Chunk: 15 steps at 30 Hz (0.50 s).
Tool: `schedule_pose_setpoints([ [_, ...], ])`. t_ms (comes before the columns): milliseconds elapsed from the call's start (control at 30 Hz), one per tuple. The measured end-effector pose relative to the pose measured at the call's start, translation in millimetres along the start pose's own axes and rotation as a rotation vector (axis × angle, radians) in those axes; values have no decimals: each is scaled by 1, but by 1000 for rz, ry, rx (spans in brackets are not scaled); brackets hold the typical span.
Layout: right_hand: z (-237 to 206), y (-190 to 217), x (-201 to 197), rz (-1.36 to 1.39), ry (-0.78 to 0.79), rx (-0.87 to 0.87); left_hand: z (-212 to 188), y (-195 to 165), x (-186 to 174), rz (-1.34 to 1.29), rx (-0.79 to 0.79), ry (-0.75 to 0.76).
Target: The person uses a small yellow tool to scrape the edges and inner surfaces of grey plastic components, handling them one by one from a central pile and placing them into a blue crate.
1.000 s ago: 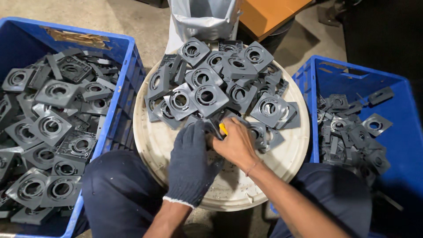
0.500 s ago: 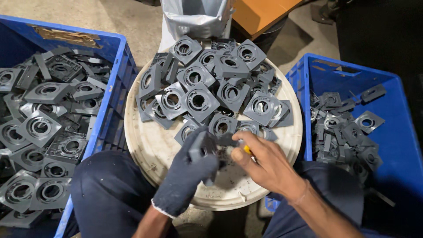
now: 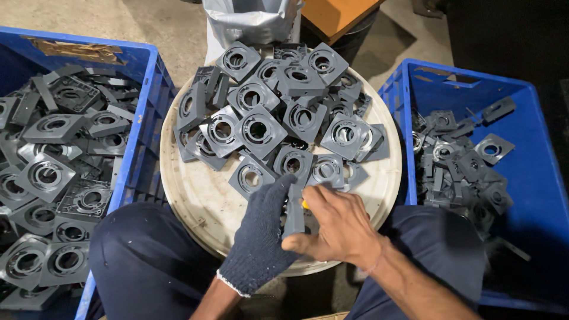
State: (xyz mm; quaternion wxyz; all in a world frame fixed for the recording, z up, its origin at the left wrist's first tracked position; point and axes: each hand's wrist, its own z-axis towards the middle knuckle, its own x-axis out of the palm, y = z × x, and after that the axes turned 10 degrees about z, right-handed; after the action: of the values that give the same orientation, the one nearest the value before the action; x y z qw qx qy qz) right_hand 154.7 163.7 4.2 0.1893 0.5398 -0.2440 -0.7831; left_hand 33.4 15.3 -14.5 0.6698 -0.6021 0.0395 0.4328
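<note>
Two blue plastic crates flank a seated worker: the left crate (image 3: pixel 133 142), out beyond the left hand, is heaped with dark grey square plastic plates (image 3: pixel 53 172), each with a round hole at its middle, while the right crate (image 3: pixel 533 195), out past the right hand, holds a thinner scatter of smaller grey pieces (image 3: pixel 462 160). Between them, directly ahead of both hands, a round cream-coloured lid (image 3: pixel 201 201) serves as a worktop and carries a pile of the same grey plates (image 3: pixel 278 112), overlapping one another. The worker's knees in dark blue trousers (image 3: pixel 142 255) sit under the lid's near edge. Beyond the lid stand a grey plastic sack (image 3: pixel 249 21) and the corner of an orange board (image 3: pixel 338 15).

The left hand (image 3: pixel 261 237), in a dark knitted glove, is curled around one grey plate (image 3: pixel 294 210) held on edge between the two hands, above the lid's near rim. The bare right hand (image 3: pixel 338 228) is closed against the same plate, thumb pressed along its lower edge, with a small yellow object (image 3: pixel 305 204) just showing between its fingers; what that object is cannot be told.
</note>
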Motion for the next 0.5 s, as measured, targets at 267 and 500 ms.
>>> schedule_pose_setpoints([
  [267, -2, -7, 10, -129, -41, -16, -6, 1, 3, 9, -74, -10],
  [500, -15, -19, 24, -127, -59, -27, -1, -1, 2, 65, -80, 2],
])
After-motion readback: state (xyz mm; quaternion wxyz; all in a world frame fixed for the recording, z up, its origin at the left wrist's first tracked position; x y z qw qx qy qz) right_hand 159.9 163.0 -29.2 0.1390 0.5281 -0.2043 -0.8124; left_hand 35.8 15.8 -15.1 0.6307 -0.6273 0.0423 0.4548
